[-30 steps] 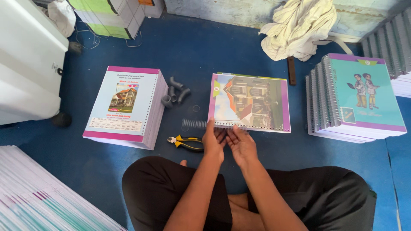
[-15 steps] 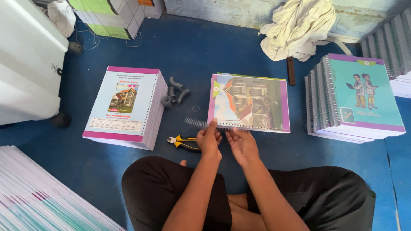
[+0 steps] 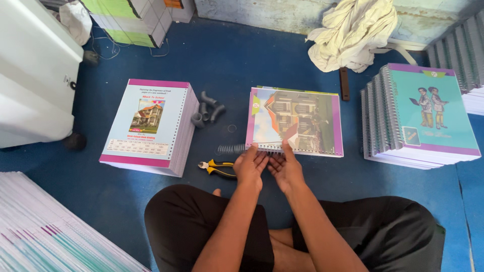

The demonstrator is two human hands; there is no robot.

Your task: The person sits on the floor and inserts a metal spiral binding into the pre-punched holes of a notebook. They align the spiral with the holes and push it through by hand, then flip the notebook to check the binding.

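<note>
1. Two bare hands meet at the near edge of a notebook (image 3: 295, 121) that lies flat on the blue floor (image 3: 282, 60), just in front of the seated person's crossed legs.
2. Left hand (image 3: 250, 165) rests at the near left corner of the notebook, fingers curled onto a metal spiral coil (image 3: 233, 149); it appears to pinch the coil, though the exact grip is partly hidden.
3. Right hand (image 3: 286, 168) sits just beside the left, touching it, with its fingers reaching up onto the near edge of the cover; its fingers are loosely bent rather than spread wide, and what they press cannot be told.
4. Lying just beyond both hands, the notebook has its punched near edge touching the fingertips.
5. Its long axis runs left to right across the view, and the cover picture of a house faces up.
6. Running along that same near edge, the coil also lies left to right, with its free end sticking out to the left past the notebook corner.
7. Yellow-handled pliers (image 3: 218, 168) lie on the floor just left of the left hand, jaws pointing left.
8. Farther left stands a stack of unbound notebooks (image 3: 146, 123), with a few grey pipe elbows (image 3: 205, 112) between it and the notebook.
9. At the right, a pile of spiral-bound notebooks (image 3: 428, 113) with teal covers sits well apart from the hands.
</note>
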